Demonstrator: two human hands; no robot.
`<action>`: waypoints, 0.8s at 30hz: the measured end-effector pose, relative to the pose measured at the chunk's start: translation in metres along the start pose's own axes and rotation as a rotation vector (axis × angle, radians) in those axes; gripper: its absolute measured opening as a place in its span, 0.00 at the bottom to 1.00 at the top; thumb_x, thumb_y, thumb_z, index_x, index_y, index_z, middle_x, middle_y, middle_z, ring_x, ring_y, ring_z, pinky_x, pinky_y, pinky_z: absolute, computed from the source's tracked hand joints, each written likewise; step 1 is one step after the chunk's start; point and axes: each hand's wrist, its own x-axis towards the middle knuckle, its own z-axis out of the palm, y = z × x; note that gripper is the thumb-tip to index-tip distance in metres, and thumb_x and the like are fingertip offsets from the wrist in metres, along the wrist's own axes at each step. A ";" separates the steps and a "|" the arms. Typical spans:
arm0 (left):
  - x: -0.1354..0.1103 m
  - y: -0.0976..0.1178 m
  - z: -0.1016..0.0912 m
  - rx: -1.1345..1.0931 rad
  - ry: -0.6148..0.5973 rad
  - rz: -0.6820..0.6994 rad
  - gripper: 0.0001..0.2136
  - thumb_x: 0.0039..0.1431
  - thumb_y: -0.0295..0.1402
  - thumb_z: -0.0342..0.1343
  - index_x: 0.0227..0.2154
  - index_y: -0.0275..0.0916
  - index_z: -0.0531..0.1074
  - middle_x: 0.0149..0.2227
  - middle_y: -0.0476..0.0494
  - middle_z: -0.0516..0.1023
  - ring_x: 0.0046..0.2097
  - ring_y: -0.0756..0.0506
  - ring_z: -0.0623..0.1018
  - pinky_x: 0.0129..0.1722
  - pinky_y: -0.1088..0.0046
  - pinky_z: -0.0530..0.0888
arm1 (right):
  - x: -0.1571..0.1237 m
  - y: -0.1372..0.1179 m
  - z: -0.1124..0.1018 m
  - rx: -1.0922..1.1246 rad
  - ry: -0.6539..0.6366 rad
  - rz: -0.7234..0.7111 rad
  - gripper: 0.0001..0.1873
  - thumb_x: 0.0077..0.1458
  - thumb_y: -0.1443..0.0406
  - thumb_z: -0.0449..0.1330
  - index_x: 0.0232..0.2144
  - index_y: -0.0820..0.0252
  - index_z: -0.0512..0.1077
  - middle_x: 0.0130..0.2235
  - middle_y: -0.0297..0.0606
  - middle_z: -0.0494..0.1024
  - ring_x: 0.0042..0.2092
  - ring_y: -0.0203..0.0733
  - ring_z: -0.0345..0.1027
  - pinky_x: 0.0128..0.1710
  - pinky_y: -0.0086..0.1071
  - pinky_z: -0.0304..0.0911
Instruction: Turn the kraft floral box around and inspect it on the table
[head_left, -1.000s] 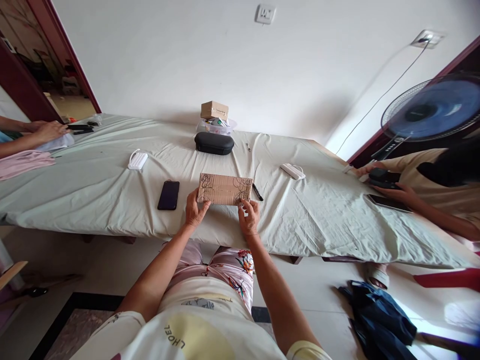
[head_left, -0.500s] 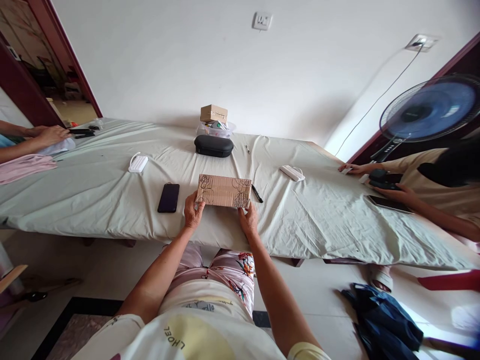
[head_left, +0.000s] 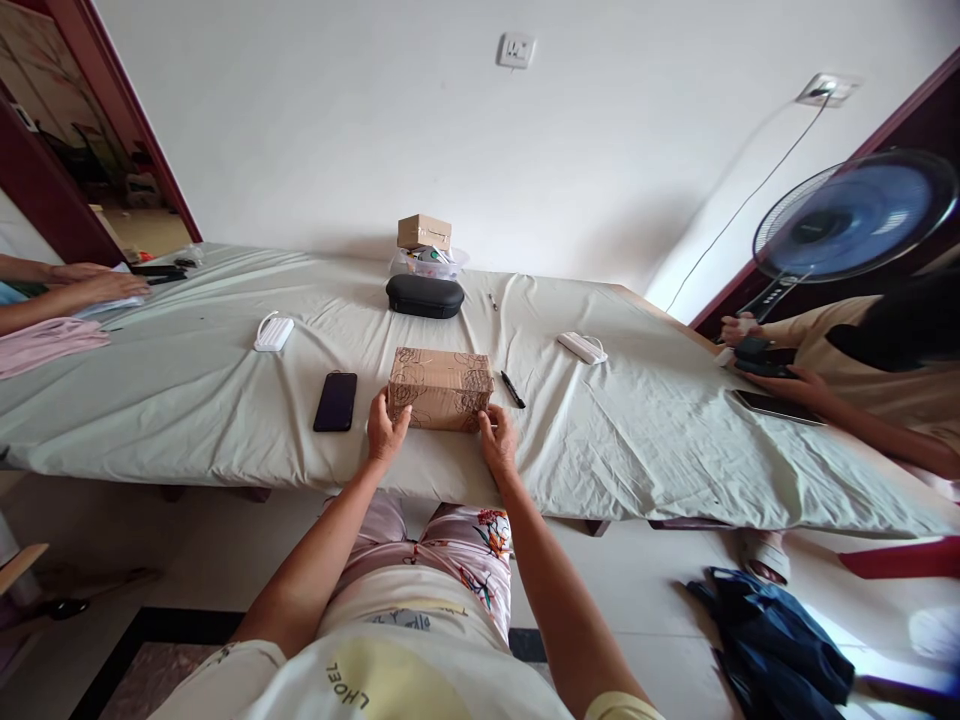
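Observation:
A brown cardboard box [head_left: 441, 388] with dark scribbled loops on its faces sits before me near the table's front edge, its top and near side showing. My left hand [head_left: 388, 428] grips its left end, thumb on the near side. At the near right corner, my right hand [head_left: 498, 438] holds it with curled fingers; the fingers behind the box are partly hidden. Left of the box lies a dark phone [head_left: 335, 402], and just to its right a black pen [head_left: 513, 389].
Behind the box are a black zip case [head_left: 425, 296], a clear plastic tub [head_left: 442, 268] and a small carton [head_left: 424, 232]. White power banks [head_left: 274, 332] lie on both sides. People's hands work at the left [head_left: 82, 285] and right [head_left: 780, 375] ends, near a fan [head_left: 844, 225].
The box has tipped so its near side shows below the top, and both hands have turned with it. At the right, the other person's far hand has drawn back.

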 end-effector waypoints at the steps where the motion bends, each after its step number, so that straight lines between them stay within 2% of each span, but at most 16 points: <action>1: 0.001 0.000 0.000 0.040 -0.017 -0.023 0.27 0.64 0.44 0.58 0.61 0.35 0.65 0.59 0.26 0.75 0.62 0.34 0.76 0.63 0.56 0.73 | 0.000 -0.002 0.000 -0.059 -0.049 0.002 0.21 0.63 0.54 0.56 0.53 0.60 0.72 0.44 0.46 0.82 0.44 0.48 0.76 0.47 0.41 0.71; 3: 0.002 0.002 0.001 0.130 -0.048 -0.065 0.27 0.63 0.42 0.60 0.60 0.32 0.65 0.58 0.24 0.76 0.62 0.32 0.76 0.62 0.55 0.72 | -0.001 -0.007 0.001 -0.215 -0.127 -0.005 0.24 0.61 0.59 0.58 0.58 0.61 0.70 0.49 0.48 0.82 0.50 0.51 0.75 0.52 0.43 0.69; 6: 0.002 0.006 0.004 0.262 -0.068 -0.082 0.32 0.59 0.38 0.63 0.63 0.31 0.62 0.59 0.22 0.75 0.63 0.30 0.76 0.61 0.54 0.73 | -0.005 -0.016 0.002 -0.482 -0.171 -0.008 0.27 0.61 0.62 0.60 0.62 0.61 0.68 0.56 0.51 0.79 0.58 0.56 0.70 0.57 0.45 0.63; 10: -0.001 0.007 0.009 0.402 -0.067 -0.078 0.34 0.55 0.39 0.67 0.61 0.30 0.64 0.57 0.21 0.76 0.60 0.27 0.77 0.60 0.50 0.72 | -0.009 -0.020 0.002 -0.604 -0.159 0.020 0.16 0.63 0.60 0.60 0.51 0.60 0.75 0.55 0.52 0.79 0.58 0.58 0.68 0.55 0.43 0.61; 14: -0.002 0.000 0.010 0.395 -0.079 -0.090 0.27 0.55 0.40 0.68 0.53 0.31 0.70 0.50 0.23 0.80 0.57 0.27 0.80 0.57 0.49 0.74 | -0.006 -0.010 0.003 -0.505 -0.107 -0.006 0.09 0.61 0.60 0.60 0.41 0.58 0.75 0.48 0.49 0.81 0.52 0.54 0.71 0.52 0.43 0.62; 17: -0.003 -0.005 0.008 0.250 0.025 -0.043 0.27 0.59 0.45 0.65 0.55 0.33 0.69 0.52 0.25 0.79 0.56 0.30 0.80 0.56 0.51 0.75 | -0.006 -0.002 0.003 -0.312 -0.014 -0.072 0.09 0.62 0.59 0.58 0.39 0.57 0.74 0.41 0.44 0.82 0.47 0.52 0.73 0.50 0.43 0.65; 20: -0.007 -0.004 0.002 0.066 0.152 0.097 0.28 0.66 0.49 0.57 0.60 0.36 0.66 0.56 0.27 0.77 0.54 0.35 0.80 0.53 0.56 0.77 | -0.010 0.000 -0.001 -0.103 0.129 -0.216 0.12 0.65 0.56 0.56 0.41 0.57 0.73 0.41 0.42 0.81 0.45 0.49 0.74 0.50 0.43 0.68; 24: -0.011 0.006 -0.006 -0.038 0.163 0.269 0.26 0.71 0.49 0.52 0.63 0.38 0.65 0.54 0.29 0.76 0.53 0.39 0.79 0.53 0.58 0.77 | -0.016 -0.006 -0.007 0.032 0.271 -0.351 0.15 0.67 0.56 0.56 0.49 0.57 0.72 0.43 0.42 0.79 0.46 0.48 0.74 0.51 0.44 0.70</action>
